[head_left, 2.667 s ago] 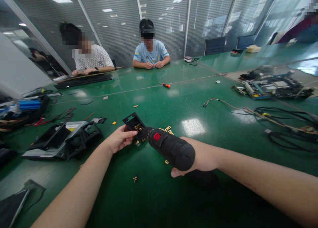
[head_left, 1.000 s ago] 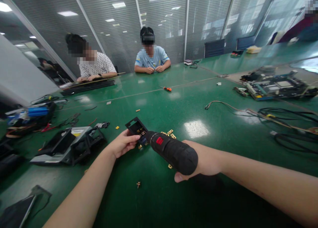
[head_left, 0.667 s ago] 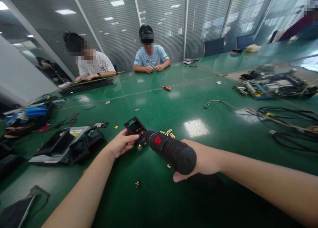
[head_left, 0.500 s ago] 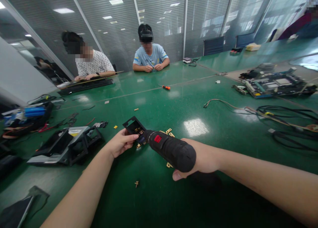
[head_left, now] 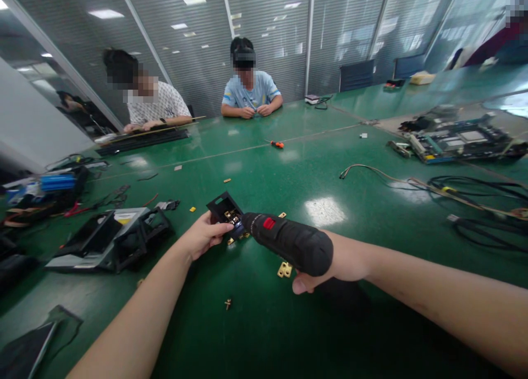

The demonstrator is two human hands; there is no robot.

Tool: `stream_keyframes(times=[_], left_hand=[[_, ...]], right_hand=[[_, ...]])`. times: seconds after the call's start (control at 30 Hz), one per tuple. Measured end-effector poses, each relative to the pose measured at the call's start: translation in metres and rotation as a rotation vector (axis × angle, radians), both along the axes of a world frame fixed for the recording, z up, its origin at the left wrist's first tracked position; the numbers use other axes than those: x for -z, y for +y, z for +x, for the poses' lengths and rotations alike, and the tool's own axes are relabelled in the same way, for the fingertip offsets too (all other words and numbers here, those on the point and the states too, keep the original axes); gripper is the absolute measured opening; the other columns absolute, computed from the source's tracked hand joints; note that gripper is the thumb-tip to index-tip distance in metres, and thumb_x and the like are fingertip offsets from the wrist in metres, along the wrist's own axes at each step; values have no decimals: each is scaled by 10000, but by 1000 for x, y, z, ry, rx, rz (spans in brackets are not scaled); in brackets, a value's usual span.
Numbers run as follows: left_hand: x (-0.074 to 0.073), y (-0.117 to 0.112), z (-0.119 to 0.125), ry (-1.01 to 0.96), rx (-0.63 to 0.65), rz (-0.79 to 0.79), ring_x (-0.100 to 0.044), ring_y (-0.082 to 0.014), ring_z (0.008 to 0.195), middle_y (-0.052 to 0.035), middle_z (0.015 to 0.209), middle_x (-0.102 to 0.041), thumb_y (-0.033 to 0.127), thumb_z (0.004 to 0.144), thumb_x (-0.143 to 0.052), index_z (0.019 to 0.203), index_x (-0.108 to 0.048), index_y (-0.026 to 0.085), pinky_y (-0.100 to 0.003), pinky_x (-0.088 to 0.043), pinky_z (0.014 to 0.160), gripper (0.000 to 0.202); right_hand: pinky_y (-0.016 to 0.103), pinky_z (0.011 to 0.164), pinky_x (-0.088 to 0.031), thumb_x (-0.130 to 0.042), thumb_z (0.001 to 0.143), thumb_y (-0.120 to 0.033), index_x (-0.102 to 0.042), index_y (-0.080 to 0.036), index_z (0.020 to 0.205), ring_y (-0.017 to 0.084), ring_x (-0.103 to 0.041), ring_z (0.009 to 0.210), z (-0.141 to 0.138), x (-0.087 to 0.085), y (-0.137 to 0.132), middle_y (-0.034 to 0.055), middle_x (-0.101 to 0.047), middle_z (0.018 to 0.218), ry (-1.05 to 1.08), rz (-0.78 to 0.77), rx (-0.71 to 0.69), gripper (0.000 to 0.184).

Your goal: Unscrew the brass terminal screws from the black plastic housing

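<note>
My left hand (head_left: 208,233) grips a small black box-like housing (head_left: 220,206) by its near edge, thumb on top. Brass-coloured metal parts sit inside it. My right hand (head_left: 322,263) is wrapped round a black cordless drill (head_left: 289,239) with a red switch on top; its grip is mostly hidden below. The drill's front end points left at the housing, and I cannot tell whether its tip touches the parts inside. Brass pieces (head_left: 284,269) lie on the table beneath the drill. Nearer me lie a few small screws (head_left: 228,303).
Black and grey casings (head_left: 99,239) stand on the left of the green table (head_left: 247,335). A screwdriver (head_left: 277,144) lies farther off. Circuit boards (head_left: 462,139) and coiled cables (head_left: 474,203) are on the right. Two people (head_left: 251,93) sit working across the table.
The drill has shifted slightly right and swung a little, uncovering more of the brass pieces below it. My left hand and the housing have barely moved.
</note>
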State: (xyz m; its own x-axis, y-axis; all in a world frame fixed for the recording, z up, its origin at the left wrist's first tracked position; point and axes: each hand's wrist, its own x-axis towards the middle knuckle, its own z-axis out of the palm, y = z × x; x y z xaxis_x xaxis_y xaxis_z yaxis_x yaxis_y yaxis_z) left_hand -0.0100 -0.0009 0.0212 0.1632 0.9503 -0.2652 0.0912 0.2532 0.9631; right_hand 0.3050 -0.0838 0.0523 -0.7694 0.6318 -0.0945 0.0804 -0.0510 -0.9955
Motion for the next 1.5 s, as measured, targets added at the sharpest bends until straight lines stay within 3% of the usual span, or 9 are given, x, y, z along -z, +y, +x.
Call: stream_keyframes(times=[0.2,0.5,0.73,1.07,1.2,1.5], left_hand=[[2,1,-1,-1,6,-4,-417,-34,466,10,755,-616,187,602,-937,990,-622,177,-144,-250,384,500],[2,2,-4,21,8,-31,-445,-41,487,22,765,-603,215,598,-955,1050,-622,186,-141,-264,396,562],[7,5,-7,16,20,-37,-445,-38,492,19,785,-614,226,598,-958,1074,-599,187,-141,-273,400,597],[9,7,-9,17,35,-56,-424,-38,505,57,735,-562,255,599,-950,1096,-577,200,-140,-259,428,624],[8,6,-7,27,23,-49,-423,-40,511,56,738,-561,253,594,-944,1097,-573,202,-146,-254,432,627],[8,4,-7,12,16,-69,-418,-55,510,83,641,-501,273,610,-946,1085,-567,200,-138,-256,439,612]], right_hand=[[240,523,-510,-930,710,-331,-652,-146,1236,118,-605,552,0,0,1,-20,-659,743,58,-120,-32,623],[243,505,-504,-978,623,-291,-661,-148,1218,128,-615,540,0,3,1,-17,-667,742,9,-125,3,690],[245,535,-519,-954,675,-309,-641,-144,1244,125,-623,564,1,2,1,-8,-676,773,-28,-107,-20,670],[220,500,-514,-967,667,-331,-622,-171,1296,112,-614,551,1,13,1,-45,-631,734,44,-136,-22,735],[212,505,-499,-971,664,-299,-631,-164,1283,110,-615,561,2,12,1,-37,-640,739,44,-117,-14,718],[254,538,-512,-926,727,-386,-633,-158,1327,135,-623,574,3,7,0,-18,-650,736,1,-53,-26,706]])
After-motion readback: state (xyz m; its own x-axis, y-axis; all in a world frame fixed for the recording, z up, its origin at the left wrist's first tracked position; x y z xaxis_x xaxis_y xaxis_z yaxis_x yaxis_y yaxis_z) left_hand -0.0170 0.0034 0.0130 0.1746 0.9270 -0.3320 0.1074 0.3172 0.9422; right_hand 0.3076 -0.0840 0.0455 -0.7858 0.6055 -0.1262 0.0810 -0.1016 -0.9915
